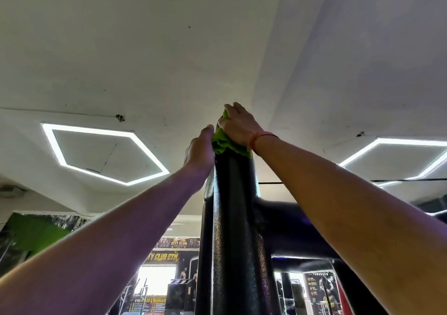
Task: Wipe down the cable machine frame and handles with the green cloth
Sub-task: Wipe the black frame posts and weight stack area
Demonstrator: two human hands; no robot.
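Hands wiping the top of the cable machine's black upright.

Left hand lies along the left side of the upright post, fingers straight and holding nothing, probably to steady the reach overhead. Just right of it, the green cloth is bunched over the post's top end, where dust likely settles out of sight. Right hand, a red band at its wrist, curls down over the cloth and clamps it to the post so a pull or twist would drag fabric round the metal. Handles are not in view.
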